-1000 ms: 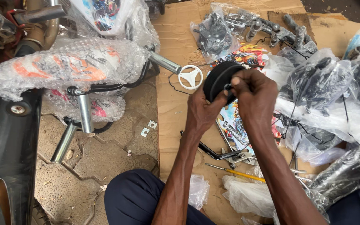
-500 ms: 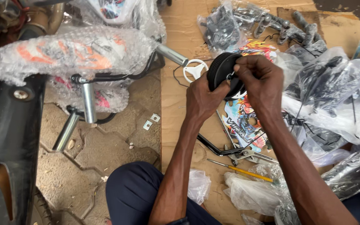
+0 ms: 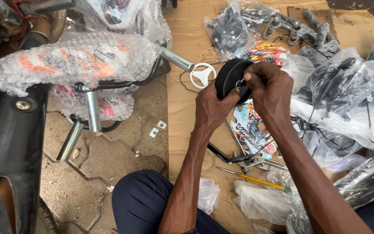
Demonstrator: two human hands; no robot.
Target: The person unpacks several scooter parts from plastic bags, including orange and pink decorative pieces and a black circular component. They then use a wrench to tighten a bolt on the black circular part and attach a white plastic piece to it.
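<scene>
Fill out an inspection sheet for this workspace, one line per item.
Surface: flattened cardboard laid on patterned paving.
Job's things: small black ribbed wheel held up off the cardboard.
Clutter: white steering-wheel part, yellow-handled screwdriver, metal spanner, colourful sticker sheet, bagged black parts, two small metal plates.
Hands: left hand grips the wheel's lower rim; right hand pinches at its hub.
Cables: thin black wire by the white part.
Surroundings: bubble-wrapped frame with silver tubes.
</scene>
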